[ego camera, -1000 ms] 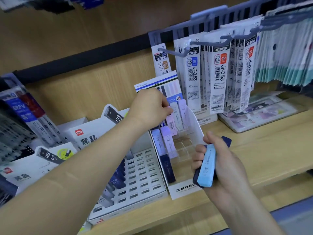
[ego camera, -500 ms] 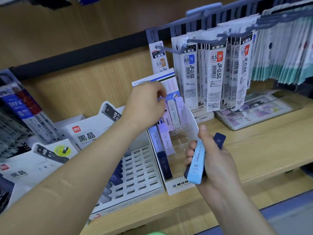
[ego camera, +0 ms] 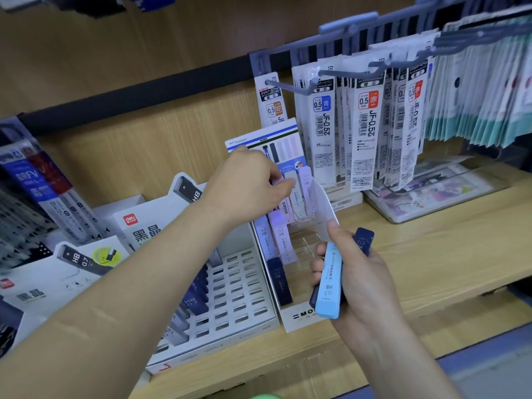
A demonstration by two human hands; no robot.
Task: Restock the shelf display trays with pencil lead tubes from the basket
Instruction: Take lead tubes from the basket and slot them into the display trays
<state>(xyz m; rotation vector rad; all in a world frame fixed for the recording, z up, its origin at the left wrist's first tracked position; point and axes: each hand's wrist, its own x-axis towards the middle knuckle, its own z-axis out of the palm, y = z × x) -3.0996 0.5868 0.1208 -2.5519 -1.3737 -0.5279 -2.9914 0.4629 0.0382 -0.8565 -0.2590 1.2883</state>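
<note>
A white MONO display tray [ego camera: 302, 315] stands on the wooden shelf [ego camera: 449, 254], with pale lilac, white and dark blue lead tubes in its clear slots. My left hand [ego camera: 247, 185] reaches into the tray's upper rows and pinches a pale pink lead tube [ego camera: 277, 181] there. My right hand [ego camera: 362, 280] is just right of the tray's front and grips a light blue lead tube [ego camera: 329, 283] together with a dark blue lead tube [ego camera: 364, 240] behind it. The basket is out of view.
A white deli slotted tray [ego camera: 236, 298] with dark blue lead boxes sits left of the MONO tray. Hanging JF-0.5 refill packs [ego camera: 365, 125] on grey hooks crowd the space above right. A clear tray [ego camera: 431, 194] lies at the back right. More packs stand at far left [ego camera: 37, 182].
My left hand has shifted slightly within the tray's upper rows, its fingers now on a pink tube. My right hand holds the same tubes, nearly still.
</note>
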